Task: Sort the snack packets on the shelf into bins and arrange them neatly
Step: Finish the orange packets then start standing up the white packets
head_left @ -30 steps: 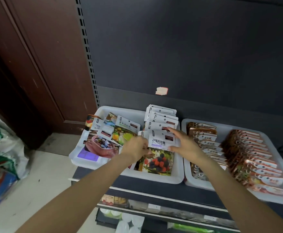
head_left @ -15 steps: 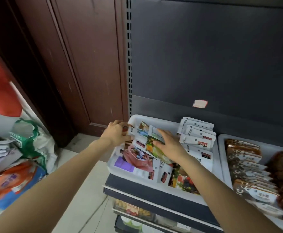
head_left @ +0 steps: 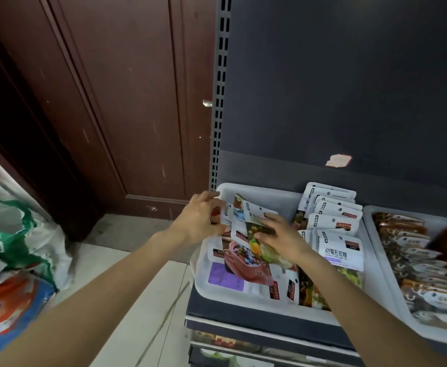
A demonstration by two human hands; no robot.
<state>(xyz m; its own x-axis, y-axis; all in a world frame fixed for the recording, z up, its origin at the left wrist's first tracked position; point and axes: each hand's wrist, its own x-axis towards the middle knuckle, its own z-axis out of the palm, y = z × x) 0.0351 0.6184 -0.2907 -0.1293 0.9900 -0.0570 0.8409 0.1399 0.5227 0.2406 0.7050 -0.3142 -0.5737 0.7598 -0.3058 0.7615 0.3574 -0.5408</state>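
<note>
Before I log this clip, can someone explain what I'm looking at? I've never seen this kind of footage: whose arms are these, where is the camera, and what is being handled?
There is no machine here. The camera sits on a person's head, looking forward and down, so the two bare arms are the wearer's own. The left hand and right hand both work a loose pile of mixed snack packets in the left white bin on a shop shelf. The left hand's fingers curl onto packets at the bin's far-left corner; the right hand presses a fruit-print packet. Beside them stands a tidier row of white-topped packets. A second bin to the right holds brown packets.
</note>
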